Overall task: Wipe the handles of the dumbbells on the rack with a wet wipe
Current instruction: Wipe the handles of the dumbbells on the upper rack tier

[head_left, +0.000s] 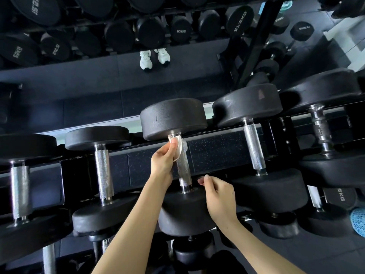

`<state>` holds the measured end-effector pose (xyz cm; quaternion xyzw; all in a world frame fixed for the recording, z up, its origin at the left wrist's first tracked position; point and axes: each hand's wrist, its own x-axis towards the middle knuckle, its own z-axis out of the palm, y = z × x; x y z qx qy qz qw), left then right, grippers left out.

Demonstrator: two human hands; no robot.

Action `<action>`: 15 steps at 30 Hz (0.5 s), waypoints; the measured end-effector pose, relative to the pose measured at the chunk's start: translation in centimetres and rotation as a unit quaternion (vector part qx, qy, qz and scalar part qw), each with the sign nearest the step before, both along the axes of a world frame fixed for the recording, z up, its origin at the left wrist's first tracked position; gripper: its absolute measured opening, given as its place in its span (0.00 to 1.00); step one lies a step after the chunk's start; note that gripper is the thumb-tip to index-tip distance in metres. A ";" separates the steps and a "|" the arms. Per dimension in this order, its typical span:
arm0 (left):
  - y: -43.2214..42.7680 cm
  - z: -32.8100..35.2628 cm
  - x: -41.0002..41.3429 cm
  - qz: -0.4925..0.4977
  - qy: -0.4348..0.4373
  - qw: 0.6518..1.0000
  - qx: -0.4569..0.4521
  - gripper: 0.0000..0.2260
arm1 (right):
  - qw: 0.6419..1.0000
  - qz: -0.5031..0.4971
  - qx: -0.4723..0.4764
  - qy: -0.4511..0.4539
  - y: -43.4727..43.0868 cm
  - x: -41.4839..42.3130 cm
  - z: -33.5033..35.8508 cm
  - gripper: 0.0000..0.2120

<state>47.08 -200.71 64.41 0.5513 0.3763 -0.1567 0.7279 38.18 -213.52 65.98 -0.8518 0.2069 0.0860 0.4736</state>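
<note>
In the head view your left hand [163, 161] pinches the wet wipe [177, 148] on the far end of the middle dumbbell handle [184, 171] on the rack [217, 151], your right hand [220, 196] loose and empty nearby: wrap the wipe round and draw it along the knurling.

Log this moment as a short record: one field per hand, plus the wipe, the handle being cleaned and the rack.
left hand: pinches the wet wipe
wet wipe: white, pressed on the handle's far end, just below the far head
handle: knurled metal, middle dumbbell of the row, near part uncovered
right hand: fingers loosely curled, holds nothing, beside the handle's near end
rack: black, more dumbbells on both sides
</note>
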 end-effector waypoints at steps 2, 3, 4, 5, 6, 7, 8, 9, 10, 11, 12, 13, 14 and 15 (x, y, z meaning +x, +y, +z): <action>-0.3 0.0 0.6 0.025 0.000 0.999 0.037 0.15 | 1.000 -0.001 -0.002 -0.012 0.0 0.0 -0.1 0.15; -0.8 0.3 0.7 0.050 0.004 0.997 0.057 0.14 | 1.000 0.000 -0.003 -0.019 0.0 0.0 -0.1 0.15; -1.4 0.5 0.8 0.074 0.007 0.994 0.085 0.14 | 1.000 0.004 -0.002 -0.024 -0.1 0.0 -0.2 0.15; -2.0 0.4 0.9 0.089 0.003 0.988 0.128 0.14 | 1.000 0.010 -0.002 -0.027 -0.1 0.0 -0.1 0.17; -2.6 0.3 0.9 0.088 -0.005 0.979 0.183 0.14 | 0.999 0.014 -0.002 -0.029 0.0 0.0 -0.1 0.19; -3.1 0.3 0.9 0.071 -0.011 0.968 0.239 0.14 | 0.999 0.017 -0.001 -0.029 0.0 0.0 0.0 0.21; -3.5 0.4 1.0 0.048 -0.012 0.955 0.292 0.13 | 0.999 0.019 -0.001 -0.028 0.0 0.0 0.0 0.24; -3.7 0.6 1.1 0.024 -0.008 0.942 0.334 0.12 | 0.999 0.021 -0.002 -0.027 0.0 0.0 0.0 0.25; -3.8 0.7 1.2 0.004 -0.006 0.932 0.364 0.11 | 0.999 0.022 -0.002 -0.025 0.1 0.0 0.0 0.25; -3.7 0.7 1.4 -0.013 -0.009 0.924 0.383 0.10 | 0.999 0.024 -0.003 -0.023 0.1 0.0 0.0 0.25; -3.5 0.7 1.5 -0.030 -0.017 0.920 0.391 0.11 | 0.999 0.025 -0.006 -0.022 0.1 0.0 -0.1 0.24; -3.1 0.7 1.6 -0.047 -0.029 0.919 0.391 0.13 | 0.999 0.024 -0.009 -0.020 0.1 0.0 -0.1 0.22; -2.6 0.5 1.7 -0.064 -0.045 0.920 0.383 0.16 | 1.000 0.020 -0.007 -0.016 0.0 0.0 0.0 0.20; -1.9 0.2 1.7 -0.078 -0.056 0.927 0.362 0.19 | 1.000 0.016 -0.004 -0.009 0.0 0.0 0.1 0.18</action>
